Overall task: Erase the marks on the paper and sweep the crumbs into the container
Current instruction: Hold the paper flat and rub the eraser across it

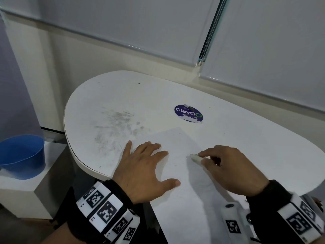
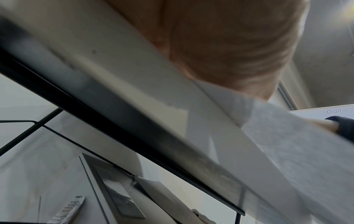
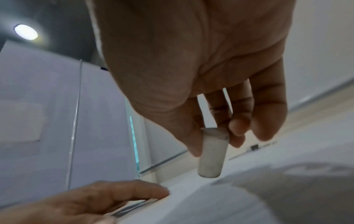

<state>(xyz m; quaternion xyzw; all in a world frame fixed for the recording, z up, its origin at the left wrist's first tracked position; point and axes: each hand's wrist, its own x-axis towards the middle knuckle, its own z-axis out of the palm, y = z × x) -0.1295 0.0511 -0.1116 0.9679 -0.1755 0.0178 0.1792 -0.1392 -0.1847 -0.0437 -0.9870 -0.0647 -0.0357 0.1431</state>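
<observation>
Paper (image 1: pixel 182 173) lies flat on the white table (image 1: pixel 246 134), its near end running off the table edge toward six o'clock. Left hand (image 1: pixel 146 171) is spread wide, fingers straight, palm pressing down on the sheet's nine o'clock side, little finger out on the bare tabletop. Right hand (image 1: pixel 230 166) sits at three o'clock of the sheet and pinches a small white eraser (image 1: pixel 195 157) between thumb and fingertips. From the right wrist view the eraser (image 3: pixel 211 153) points down with its tip just above or at the paper; contact is hard to call. Grey smudges (image 1: pixel 116 127) mark the tabletop at eleven o'clock of the paper. A round purple ClayGo sticker (image 1: pixel 188 113) sits just beyond the sheet's far corner at twelve. Blue container (image 1: pixel 22 155) stands well apart at nine o'clock, off the table on a low white block (image 1: pixel 35 194).
</observation>
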